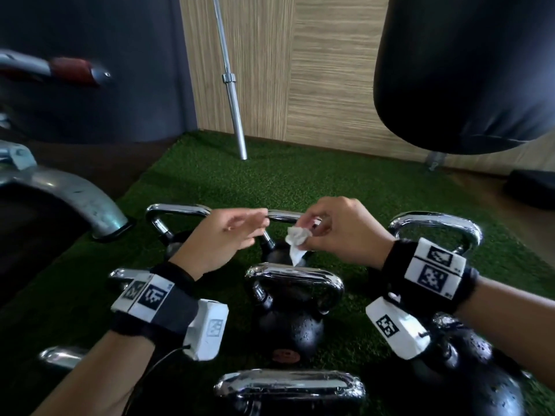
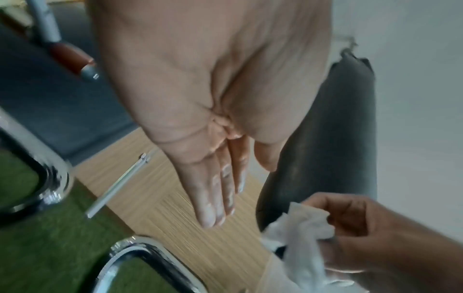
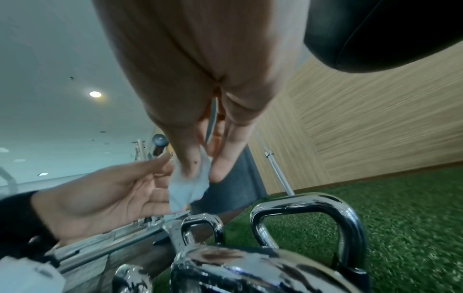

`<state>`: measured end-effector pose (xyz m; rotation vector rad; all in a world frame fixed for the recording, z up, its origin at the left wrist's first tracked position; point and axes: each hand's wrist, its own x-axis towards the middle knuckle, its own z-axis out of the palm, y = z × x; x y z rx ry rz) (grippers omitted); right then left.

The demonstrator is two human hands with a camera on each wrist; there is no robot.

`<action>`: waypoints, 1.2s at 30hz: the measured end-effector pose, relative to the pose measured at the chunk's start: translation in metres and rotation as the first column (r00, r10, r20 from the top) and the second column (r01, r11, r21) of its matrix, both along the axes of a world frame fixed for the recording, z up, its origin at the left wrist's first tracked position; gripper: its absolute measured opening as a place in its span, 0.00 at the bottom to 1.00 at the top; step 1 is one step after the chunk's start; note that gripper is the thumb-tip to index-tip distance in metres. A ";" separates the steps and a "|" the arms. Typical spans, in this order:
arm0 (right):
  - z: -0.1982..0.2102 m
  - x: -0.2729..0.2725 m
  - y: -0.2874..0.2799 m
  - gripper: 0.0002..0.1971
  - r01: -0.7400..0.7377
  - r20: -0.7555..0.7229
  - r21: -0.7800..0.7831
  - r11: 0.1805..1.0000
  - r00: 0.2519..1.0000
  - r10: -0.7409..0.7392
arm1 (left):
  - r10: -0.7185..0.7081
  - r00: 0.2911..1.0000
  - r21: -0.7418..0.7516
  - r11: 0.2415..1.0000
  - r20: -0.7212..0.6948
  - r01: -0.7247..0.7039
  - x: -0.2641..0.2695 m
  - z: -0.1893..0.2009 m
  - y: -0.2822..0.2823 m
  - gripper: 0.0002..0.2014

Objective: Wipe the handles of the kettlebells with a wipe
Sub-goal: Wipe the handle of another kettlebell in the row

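Several black kettlebells [image 1: 286, 322] with chrome handles stand on green turf [image 1: 345, 181]. Above them the right hand [image 1: 339, 232] pinches a crumpled white wipe [image 1: 295, 240] between thumb and fingertips, while the left hand [image 1: 222, 241] hovers beside it, fingers straight, holding nothing. Wristband markers [image 1: 432, 274] show only black-and-white square codes; no readable writing.

The wipe [image 1: 295, 240] is white and crumpled, and the kettlebells [image 1: 286, 321] are black with shiny chrome handles [image 1: 292, 274]. They stand on green turf [image 1: 300, 178] before a wall panel [image 1: 330, 70] of light wood grain in fine streaks, beside a dark grey wall [image 1: 105, 40]. The wristbands [image 1: 156, 304] are black with white blocks bearing black-and-white square codes, the punching bag [image 1: 468, 70] is black, and the leaning barbell [image 1: 231, 85] is silver.
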<state>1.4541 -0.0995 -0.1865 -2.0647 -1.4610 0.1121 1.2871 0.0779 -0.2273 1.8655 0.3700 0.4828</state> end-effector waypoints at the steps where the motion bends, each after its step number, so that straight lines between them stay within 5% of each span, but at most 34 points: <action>1: -0.002 -0.005 0.001 0.10 -0.017 -0.001 0.060 0.998 1.000 0.017 | -0.032 0.999 -0.091 0.995 -0.007 0.031 0.002 0.002 -0.005 0.24; 7: -0.013 -0.022 0.004 0.16 -0.009 -0.032 0.340 0.940 0.999 0.022 | -0.086 0.992 -0.311 0.944 0.089 0.109 0.010 0.008 -0.027 0.18; 15: -0.028 -0.018 -0.011 0.35 0.059 -0.164 0.298 0.953 0.986 -0.010 | -0.088 0.983 -0.383 0.912 0.160 0.144 0.014 -0.003 -0.026 0.17; 17: -0.042 -0.009 -0.019 0.31 0.247 -0.286 0.232 0.941 0.942 -0.177 | -0.045 0.987 -0.267 0.960 0.152 0.085 0.010 -0.010 -0.019 0.18; 20: -0.084 0.012 -0.033 0.29 0.503 -0.469 -0.126 0.855 0.729 -0.498 | -0.043 0.993 0.091 0.995 0.106 0.033 0.007 -0.022 -0.014 0.17; 22: -0.114 0.018 -0.039 0.34 0.398 -0.527 -0.424 0.813 0.622 -0.579 | -0.056 0.995 0.283 0.959 0.080 0.031 0.009 -0.028 -0.023 0.15; 24: -0.133 0.014 -0.042 0.37 0.227 -0.584 -0.548 0.805 0.585 -0.563 | -0.065 0.993 0.380 0.925 0.096 0.024 0.014 -0.032 -0.034 0.14; 27: -0.153 0.001 -0.042 0.37 0.157 -0.702 -0.439 0.885 0.555 -0.447 | -0.090 0.991 0.509 0.861 0.098 0.027 0.022 -0.038 -0.042 0.13; 31: -0.175 -0.002 -0.043 0.20 0.307 -0.658 -0.288 0.907 0.624 -0.420 | -0.107 0.987 0.687 0.727 0.118 -0.003 0.021 -0.048 -0.046 0.09; 36: -0.192 0.002 -0.046 0.17 0.363 -0.655 -0.186 0.913 0.646 -0.391 | 0.042 0.971 0.680 0.707 0.237 -0.197 0.008 -0.061 -0.038 0.09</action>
